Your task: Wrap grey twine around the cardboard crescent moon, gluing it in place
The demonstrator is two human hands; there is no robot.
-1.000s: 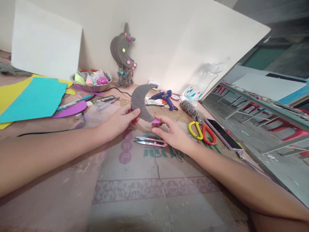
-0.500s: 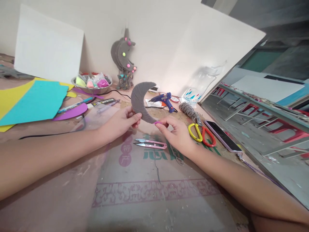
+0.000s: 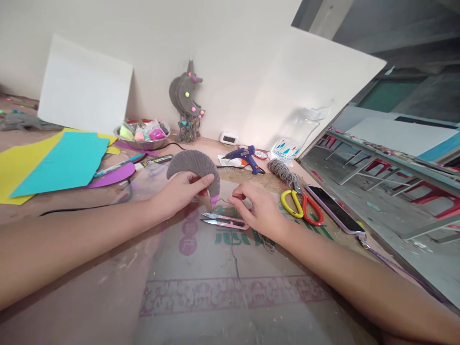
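Crescent (image 3: 194, 165), yarn-wrapped, sits above the middle of the table (image 3: 230, 297), gripped between left hand (image 3: 183, 191) thumb and fingers, while the right hand (image 3: 257, 208) pinches a thin strand (image 3: 223, 201) off its pink tip, apparently to keep the wrap taut.

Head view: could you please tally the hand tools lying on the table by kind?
Thread snips: 1
Scissors: 1
Glue gun: 1
Total: 3
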